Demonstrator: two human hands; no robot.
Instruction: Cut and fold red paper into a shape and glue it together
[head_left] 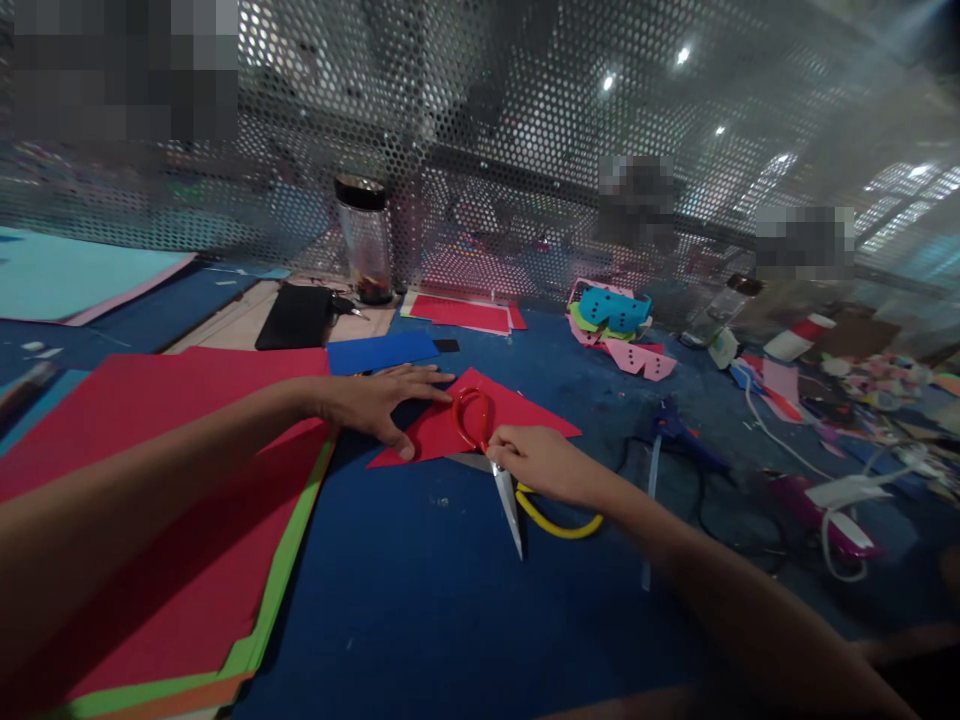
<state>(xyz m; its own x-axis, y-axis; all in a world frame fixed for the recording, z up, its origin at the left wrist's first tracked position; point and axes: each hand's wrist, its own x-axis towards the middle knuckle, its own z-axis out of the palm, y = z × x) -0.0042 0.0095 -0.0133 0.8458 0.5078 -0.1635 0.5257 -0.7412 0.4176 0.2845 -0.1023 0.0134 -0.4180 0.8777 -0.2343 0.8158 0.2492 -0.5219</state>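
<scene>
My left hand (pixel 379 400) lies flat with fingers stretched out on a red triangular sheet of paper (pixel 517 405) on the blue table. My right hand (pixel 544 462) is closed round a pair of scissors (pixel 508 500) near their pivot. One scissor handle is red (pixel 472 415) and rests on the triangle; the other is yellow (pixel 559 525). The blades point toward me, lying on the table.
A stack of red, green and orange sheets (pixel 172 560) lies at left. A blue sheet (pixel 379 352), a black pouch (pixel 296 316) and a clear jar (pixel 365 240) stand behind. Paper cut-outs (pixel 619 325), cables and a glue gun (pixel 825 505) clutter the right. A perforated metal screen (pixel 480 130) closes the back.
</scene>
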